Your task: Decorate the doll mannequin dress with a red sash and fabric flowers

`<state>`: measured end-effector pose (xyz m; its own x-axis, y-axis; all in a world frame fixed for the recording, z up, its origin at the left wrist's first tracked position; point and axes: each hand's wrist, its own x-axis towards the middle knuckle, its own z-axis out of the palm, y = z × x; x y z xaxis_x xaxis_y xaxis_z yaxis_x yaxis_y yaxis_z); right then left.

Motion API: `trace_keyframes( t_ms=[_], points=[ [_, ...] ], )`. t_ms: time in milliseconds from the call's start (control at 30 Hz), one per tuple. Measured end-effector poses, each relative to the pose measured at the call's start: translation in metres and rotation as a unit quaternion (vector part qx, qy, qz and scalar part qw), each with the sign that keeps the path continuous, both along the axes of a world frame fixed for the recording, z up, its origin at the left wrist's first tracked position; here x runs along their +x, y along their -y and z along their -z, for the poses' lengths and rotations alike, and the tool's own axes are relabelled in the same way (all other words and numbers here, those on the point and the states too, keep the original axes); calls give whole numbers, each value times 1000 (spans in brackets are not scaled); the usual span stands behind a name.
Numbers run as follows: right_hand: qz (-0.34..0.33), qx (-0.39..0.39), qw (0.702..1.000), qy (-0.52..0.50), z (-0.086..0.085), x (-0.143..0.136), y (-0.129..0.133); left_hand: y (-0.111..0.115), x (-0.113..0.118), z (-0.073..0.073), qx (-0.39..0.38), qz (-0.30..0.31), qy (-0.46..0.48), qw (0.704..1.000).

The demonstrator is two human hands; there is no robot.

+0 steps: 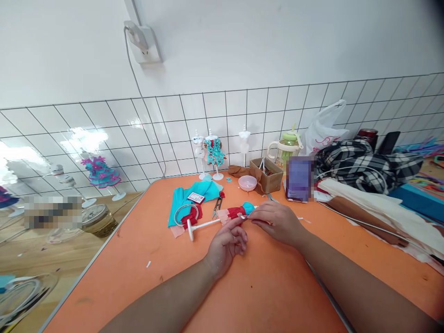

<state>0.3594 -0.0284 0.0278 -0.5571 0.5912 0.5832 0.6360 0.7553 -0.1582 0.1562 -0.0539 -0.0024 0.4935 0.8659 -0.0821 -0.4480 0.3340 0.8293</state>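
Observation:
On the orange table [166, 286] lies a small dress-form stand [206, 225] on its side, dressed in red and turquoise cloth [236, 212]. My left hand [227, 243] is palm up in front of it, index finger stretched out, the other fingers loosely curled. A small white bit [243, 217] shows at that fingertip. My right hand [277, 221] is closed in a pinch just right of the fingertip; what it pinches is too small to make out. Turquoise fabric [176, 203], a metal ring [186, 215], a small labelled box [196, 198] and black snips [217, 207] lie left of the stand.
Behind are a pink bowl [247, 183], a cardboard box [266, 175], a phone [299, 179], a green-lidded jug [290, 147] and upright mini dress forms [214, 152]. Cloth strips [378, 203] and a plaid cloth [364, 162] lie right. A glass jar [99, 219] stands left.

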Motion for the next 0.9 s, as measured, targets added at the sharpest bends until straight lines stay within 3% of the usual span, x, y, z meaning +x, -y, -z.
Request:
trace_keyframes(
  t_ms=[333,567,733,900],
  points=[
    [15,-8,998,-55,4,-8,3,2,1,2,18,25,-4,1000],
    [-10,-4,999,-50,6,-11,5,-1,0,6,32,35,-9,999],
    [15,-124,985,-119,6,-17,5,-1,3,6,43,48,-64,996],
    [14,-313,910,-270,11,-24,0,-1,6,3,54,38,-141,988]
  ],
)
